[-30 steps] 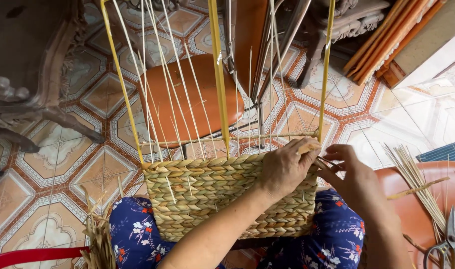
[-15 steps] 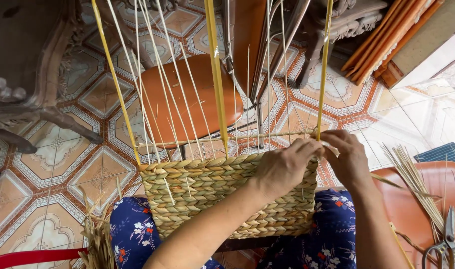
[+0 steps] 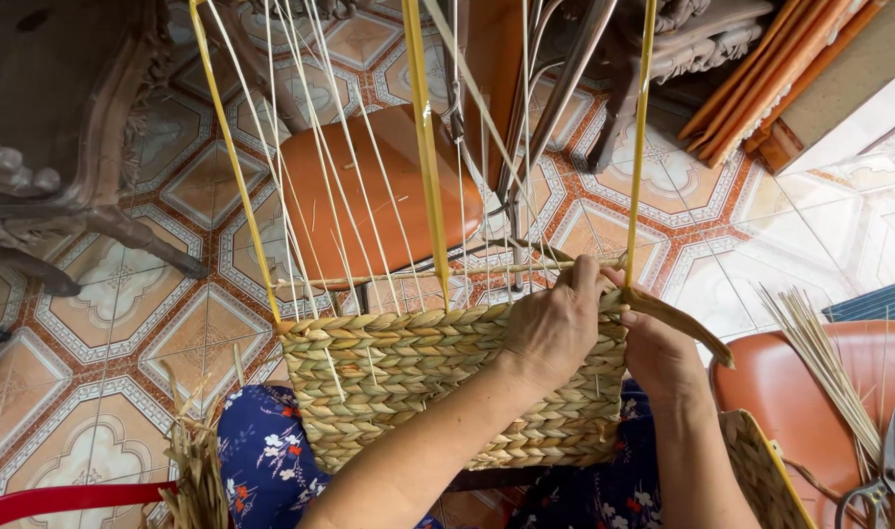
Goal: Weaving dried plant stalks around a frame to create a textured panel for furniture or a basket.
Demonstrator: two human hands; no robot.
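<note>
The person sits with a half-woven basket [image 3: 438,387] of braided straw-coloured fibre resting on the lap, against a blue floral garment [image 3: 266,456]. From the basket's top edge rise thin pale upright stakes [image 3: 354,167], with three wider yellow strips [image 3: 425,147] among them.

The left hand [image 3: 553,328] lies over the upper right part of the woven wall, fingers curled over the rim and closed on the weave there. The right hand [image 3: 658,348] is just beside it at the basket's right corner, touching the left hand; it pinches a flat brownish weaving strand [image 3: 684,323] that trails off to the right (how tightly the fingers close cannot be told, as they are partly hidden behind the left hand).

Beyond the stakes stands an orange stool [image 3: 369,196] on a patterned tile floor [image 3: 95,323]. At the right, well apart from the hands, an orange seat [image 3: 859,358] carries a bundle of loose pale stalks [image 3: 820,362] and a pair of scissors [image 3: 888,470]. A tuft of dry fibre [image 3: 198,460] sits by the person's left knee.
</note>
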